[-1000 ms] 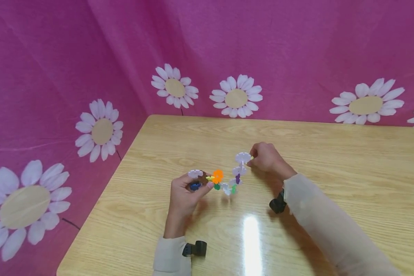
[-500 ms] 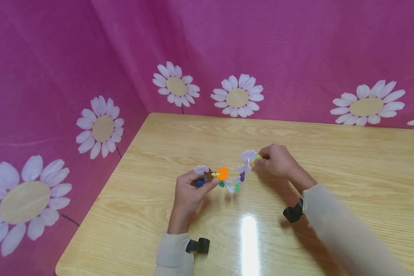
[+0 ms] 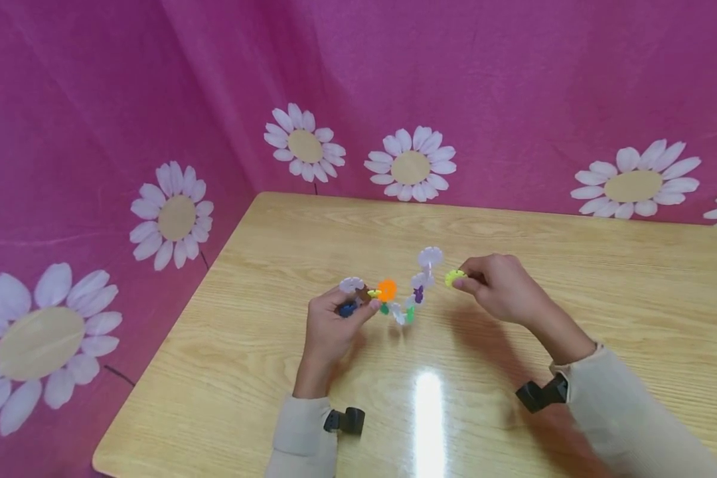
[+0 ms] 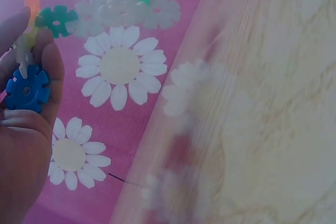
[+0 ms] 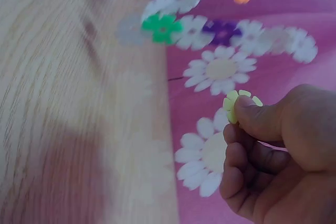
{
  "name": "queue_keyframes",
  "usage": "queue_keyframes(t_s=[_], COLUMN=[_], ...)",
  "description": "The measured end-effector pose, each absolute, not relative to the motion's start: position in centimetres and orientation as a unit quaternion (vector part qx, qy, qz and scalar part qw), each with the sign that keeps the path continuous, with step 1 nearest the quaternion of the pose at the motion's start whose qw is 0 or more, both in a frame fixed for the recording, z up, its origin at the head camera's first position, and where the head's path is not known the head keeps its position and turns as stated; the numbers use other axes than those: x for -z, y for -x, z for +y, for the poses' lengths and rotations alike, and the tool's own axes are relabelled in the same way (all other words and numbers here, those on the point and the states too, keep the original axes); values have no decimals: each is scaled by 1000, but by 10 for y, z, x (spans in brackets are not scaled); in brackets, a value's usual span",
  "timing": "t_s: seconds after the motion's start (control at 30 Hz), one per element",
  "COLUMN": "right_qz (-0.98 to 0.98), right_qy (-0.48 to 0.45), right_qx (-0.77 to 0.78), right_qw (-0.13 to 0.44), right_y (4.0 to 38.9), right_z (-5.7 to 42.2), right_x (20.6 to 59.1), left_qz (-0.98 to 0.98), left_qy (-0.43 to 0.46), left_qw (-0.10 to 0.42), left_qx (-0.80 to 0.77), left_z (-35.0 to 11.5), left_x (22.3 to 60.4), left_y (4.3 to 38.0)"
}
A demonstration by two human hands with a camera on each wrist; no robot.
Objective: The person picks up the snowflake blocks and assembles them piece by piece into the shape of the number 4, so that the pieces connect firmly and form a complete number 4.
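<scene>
A chain of interlocked plastic snowflake discs hangs above the table, gripped at its left end by my left hand [image 3: 331, 325]. Among its pieces are an orange disc [image 3: 387, 290], a blue disc [image 4: 29, 90] close to the left palm, a purple disc [image 5: 222, 32], a light green disc [image 5: 161, 28] and several white ones. At the chain's free right end sits a white disc [image 3: 430, 256]. Between thumb and forefinger, my right hand [image 3: 504, 287] pinches a single yellow-green disc [image 3: 455, 277], apart from the chain by a small gap. The right thumb covers part of it.
A wooden table [image 3: 263, 392] spreads beneath both hands. Pink cloth [image 3: 502, 86] printed with large white daisies stands behind it and along its left side. Black wrist cameras [image 3: 540, 393] are worn at both cuffs.
My right hand has moved rightward and toward me, and the yellow-green disc it pinches has come away from the chain's right end. The left hand keeps its grip, shifted slightly right.
</scene>
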State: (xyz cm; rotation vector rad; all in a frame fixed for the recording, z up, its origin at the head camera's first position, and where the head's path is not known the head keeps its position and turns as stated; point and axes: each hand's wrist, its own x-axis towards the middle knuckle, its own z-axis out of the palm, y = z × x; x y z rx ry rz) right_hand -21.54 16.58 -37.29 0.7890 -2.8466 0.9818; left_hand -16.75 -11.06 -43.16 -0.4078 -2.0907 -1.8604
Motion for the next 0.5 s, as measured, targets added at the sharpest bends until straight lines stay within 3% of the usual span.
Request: queue_keyframes(t_s=[0.5], right_qz=[-898], right_qy=[-314], right_qx=[-301], right_qw=[62], right_y=[192], right_z=[149], right_x=[342], left_qz=[-730], left_qy=[145], left_qw=[159], left_qx=[648], left_z=[-103], left_x=[431], left_y=[171])
